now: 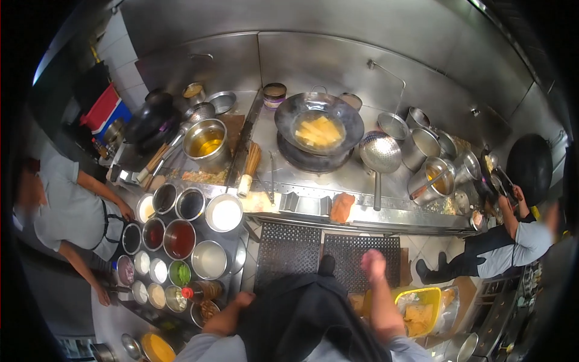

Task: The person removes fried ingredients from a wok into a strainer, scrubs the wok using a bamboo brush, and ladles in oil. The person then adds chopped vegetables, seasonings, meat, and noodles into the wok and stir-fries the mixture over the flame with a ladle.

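Observation:
My left hand (243,299) hangs low beside my dark apron, close to a red-capped bottle (203,292); its fingers are too small and hidden to read. My right hand (373,264) is held out over the floor mat, smeared by motion, and I cannot make out anything in it. Ahead of me a wok (291,116) sits on the burner with yellow strips (318,131) in liquid. To its right lies a perforated skimmer (380,152), handle towards me. A bamboo brush (250,166) and an orange cloth (342,208) lie along the counter.
On my left stand several bowls of sauces and ingredients, including red sauce (180,238), and a pot of yellow oil (207,143). Metal pots (420,146) line the right. A yellow bin (437,294) is at lower right. One person works on each side.

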### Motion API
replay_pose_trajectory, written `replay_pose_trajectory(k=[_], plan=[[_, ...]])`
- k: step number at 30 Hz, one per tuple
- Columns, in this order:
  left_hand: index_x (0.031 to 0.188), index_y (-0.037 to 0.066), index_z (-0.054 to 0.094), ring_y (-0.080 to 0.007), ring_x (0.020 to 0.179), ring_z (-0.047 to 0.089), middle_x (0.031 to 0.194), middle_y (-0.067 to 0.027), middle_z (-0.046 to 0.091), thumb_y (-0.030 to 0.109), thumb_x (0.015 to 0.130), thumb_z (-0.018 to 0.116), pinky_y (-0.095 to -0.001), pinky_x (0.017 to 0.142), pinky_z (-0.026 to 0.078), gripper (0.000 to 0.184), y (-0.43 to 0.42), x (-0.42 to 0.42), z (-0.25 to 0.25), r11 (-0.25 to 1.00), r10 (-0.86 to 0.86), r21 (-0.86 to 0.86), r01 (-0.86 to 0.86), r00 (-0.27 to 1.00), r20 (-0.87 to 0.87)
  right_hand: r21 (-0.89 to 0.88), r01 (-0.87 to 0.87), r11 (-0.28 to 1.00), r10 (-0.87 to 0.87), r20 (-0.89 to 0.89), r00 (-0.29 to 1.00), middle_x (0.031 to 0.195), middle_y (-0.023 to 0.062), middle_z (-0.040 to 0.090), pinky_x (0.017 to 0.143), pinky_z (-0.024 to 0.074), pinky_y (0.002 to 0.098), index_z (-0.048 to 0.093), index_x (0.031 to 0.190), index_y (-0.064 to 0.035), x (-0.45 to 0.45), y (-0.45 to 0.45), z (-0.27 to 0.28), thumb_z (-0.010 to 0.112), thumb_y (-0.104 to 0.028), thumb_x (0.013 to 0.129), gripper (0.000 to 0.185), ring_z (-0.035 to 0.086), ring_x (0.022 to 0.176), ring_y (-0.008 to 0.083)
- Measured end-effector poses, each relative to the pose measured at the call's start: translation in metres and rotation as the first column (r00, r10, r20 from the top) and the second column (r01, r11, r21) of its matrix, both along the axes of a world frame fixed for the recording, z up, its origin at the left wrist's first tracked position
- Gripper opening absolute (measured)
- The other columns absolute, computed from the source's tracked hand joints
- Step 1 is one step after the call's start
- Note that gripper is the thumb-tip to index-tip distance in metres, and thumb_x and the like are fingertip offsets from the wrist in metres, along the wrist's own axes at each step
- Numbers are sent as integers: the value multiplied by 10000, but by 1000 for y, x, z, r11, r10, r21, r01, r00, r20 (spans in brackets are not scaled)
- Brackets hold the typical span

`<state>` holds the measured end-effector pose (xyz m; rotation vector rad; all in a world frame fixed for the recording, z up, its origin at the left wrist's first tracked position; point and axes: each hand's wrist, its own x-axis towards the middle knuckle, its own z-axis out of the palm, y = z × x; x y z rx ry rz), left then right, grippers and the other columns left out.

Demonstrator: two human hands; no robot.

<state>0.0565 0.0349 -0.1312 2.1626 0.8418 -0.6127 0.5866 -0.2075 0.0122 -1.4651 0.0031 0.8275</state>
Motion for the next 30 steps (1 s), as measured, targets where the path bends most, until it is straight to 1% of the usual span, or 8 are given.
replay_pose_trajectory(k=[4, 5, 9, 14, 15, 19, 26, 30], plan=[[1089, 116, 694, -297, 888, 699, 974, -112, 726, 386, 946, 525, -397, 745, 543, 348, 5, 26, 13, 992, -29, 124, 24, 999, 41, 263, 396, 880, -372, -138, 918, 953, 32, 655, 689, 509, 322, 579, 1096, -162, 98, 31, 69, 614, -357, 934, 255, 629, 810, 167], [1113, 111, 681, -234, 829, 684, 951, -80, 717, 334, 963, 535, -356, 681, 532, 306, 5, 45, 53, 946, 303, -133, -295, 952, 44, 280, 479, 832, -447, -172, 878, 1123, 84, 613, 809, 503, 374, 545, 1184, -149, 124, 37, 75, 620, -413, 927, 377, 599, 979, 215], [1171, 111, 651, -82, 717, 606, 930, -6, 673, 244, 998, 542, -243, 562, 477, 244, 18, 98, 89, 348, 824, -625, -698, 546, -151, 419, 554, 719, -462, -308, 832, 1249, 140, 538, 935, 466, 455, 471, 1272, -115, 192, 72, 126, 628, -455, 919, 514, 519, 1147, 307], [1197, 112, 641, -83, 729, 611, 963, 0, 678, 241, 994, 548, -248, 578, 483, 258, 49, 189, 135, 471, 817, -604, -643, 577, 23, 484, 534, 694, -315, -463, 829, 1095, 102, 578, 861, 499, 432, 539, 1121, -104, 251, 98, 133, 640, -413, 926, 380, 588, 1020, 269], [1196, 112, 645, -80, 735, 610, 967, 6, 680, 240, 994, 549, -243, 584, 481, 258, 56, 212, 149, 505, 807, -616, -605, 585, 88, 427, 542, 724, -348, -451, 822, 856, 31, 603, 669, 502, 336, 574, 915, -117, 254, 102, 140, 639, -319, 928, 213, 607, 750, 171], [1217, 57, 633, -90, 760, 621, 969, -20, 680, 226, 1005, 543, -248, 615, 511, 286, 74, 309, 222, 585, 775, -605, -541, 594, 218, 256, 573, 779, -529, -223, 819, 590, -24, 517, 441, 377, 242, 555, 821, -128, 284, 118, 127, 571, -161, 898, 86, 486, 488, 97], [1276, 60, 606, -100, 856, 625, 1063, -31, 689, 217, 999, 569, -252, 728, 504, 321, 68, 448, 308, 766, 567, -605, -215, 669, 480, 149, 220, 964, -261, 377, 889, 697, 24, 502, 400, 386, 266, 541, 1034, -33, 157, 144, 145, 577, -115, 892, 167, 467, 483, 103], [1413, 42, 445, -131, 885, 619, 1060, -61, 669, 200, 999, 568, -283, 772, 508, 459, 61, 521, 346, 876, 435, -477, -79, 558, 706, 26, -57, 998, 35, 522, 852, 933, 133, 623, 705, 535, 371, 504, 1214, 19, 109, 178, 126, 583, -118, 905, 348, 636, 760, 280]])
